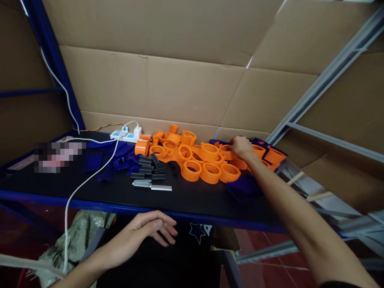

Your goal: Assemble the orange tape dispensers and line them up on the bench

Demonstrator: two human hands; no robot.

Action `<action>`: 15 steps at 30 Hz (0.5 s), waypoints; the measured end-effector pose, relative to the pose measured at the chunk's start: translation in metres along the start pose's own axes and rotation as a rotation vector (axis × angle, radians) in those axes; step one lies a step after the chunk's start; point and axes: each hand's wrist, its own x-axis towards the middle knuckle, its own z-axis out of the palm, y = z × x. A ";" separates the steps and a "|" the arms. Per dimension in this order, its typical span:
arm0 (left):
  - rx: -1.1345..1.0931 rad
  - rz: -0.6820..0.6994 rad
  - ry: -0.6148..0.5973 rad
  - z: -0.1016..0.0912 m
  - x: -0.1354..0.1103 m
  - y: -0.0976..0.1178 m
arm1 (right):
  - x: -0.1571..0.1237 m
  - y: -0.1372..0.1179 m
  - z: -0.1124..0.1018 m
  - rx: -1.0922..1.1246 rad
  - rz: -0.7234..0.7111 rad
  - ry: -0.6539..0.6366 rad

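Observation:
My right hand (241,147) reaches far over the table into the right part of a pile of orange plastic rings (210,152). Its fingers curl downward among the rings, and whatever they hold is hidden. Low in front of the table edge hangs my left hand (154,227), fingers loosely apart and nothing in them. Dark blue flat pieces (244,187) lie under my right forearm and behind the hand. Left of the rings are several short black cylinders (146,170), with a silver utility knife (142,183) and a silver bar (161,188) in front.
Small blue parts (121,162) lie left of the black cylinders. At the back stands a white power strip (126,137) with plugs; its white cable (93,172) crosses the table and drops over the front edge. Cardboard walls (168,88) and metal posts enclose the table (192,203).

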 end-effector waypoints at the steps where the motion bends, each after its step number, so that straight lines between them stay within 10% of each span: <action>1: 0.002 0.000 -0.003 0.000 0.000 0.000 | 0.002 0.000 0.003 -0.017 0.009 0.005; 15: 0.050 -0.043 -0.045 0.001 0.002 -0.004 | 0.021 -0.002 -0.002 -0.065 -0.014 -0.112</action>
